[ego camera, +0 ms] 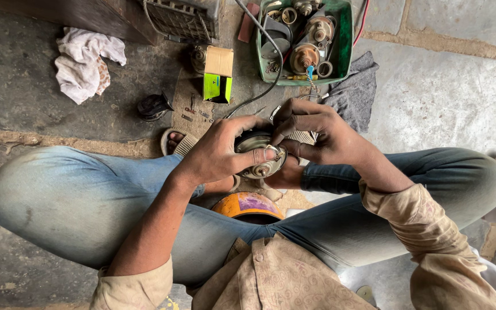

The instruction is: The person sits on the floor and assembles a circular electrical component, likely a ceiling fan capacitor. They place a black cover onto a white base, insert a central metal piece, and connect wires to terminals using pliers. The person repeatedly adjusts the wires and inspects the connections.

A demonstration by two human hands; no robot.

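I sit cross-legged on a stone floor, looking down at my lap. My left hand (220,150) grips a round grey metal motor part (258,155) from the left, thumb across its face. My right hand (316,133) holds the same part from the right, fingers curled over its top edge and fingertips at the small brass centre piece. The part is held above my crossed ankles. Below it, between my legs, lies an orange and purple round cap (247,205).
A green tray (344,40) of motor parts stands ahead, with a grey cloth (358,92) beside it. A small cardboard and green box (218,74), a black cable (262,95), a white rag (81,63) and a dark round piece (152,106) lie on the floor.
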